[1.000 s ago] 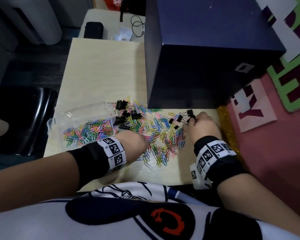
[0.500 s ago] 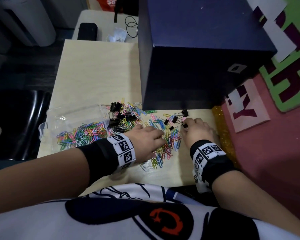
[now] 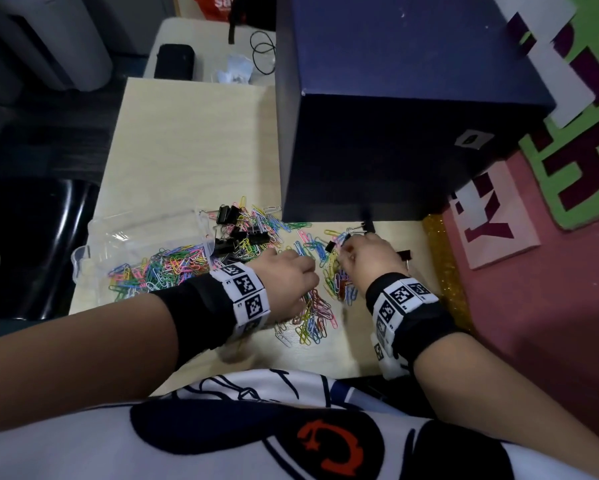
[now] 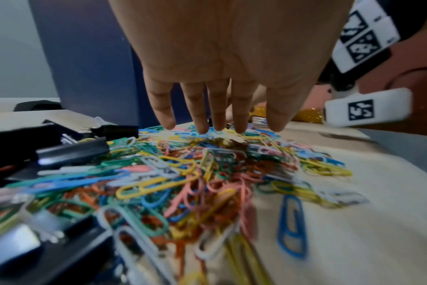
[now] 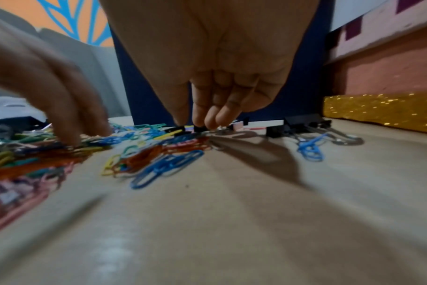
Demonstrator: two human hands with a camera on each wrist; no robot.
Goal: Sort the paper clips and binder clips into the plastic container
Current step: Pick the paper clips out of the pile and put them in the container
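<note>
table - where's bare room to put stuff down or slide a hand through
Bare wood on the table beyond the plastic container, left of the blue box. Another strip along the near edge, right of the paper clips. Crowded: the clip pile under the left hand and right hand.

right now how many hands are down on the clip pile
2: left hand on the paper clips, right hand beside it, nearer the blue box.

Matt pale wood table (image 3: pixel 187 140); clear glossy plastic container (image 3: pixel 125 237).
</note>
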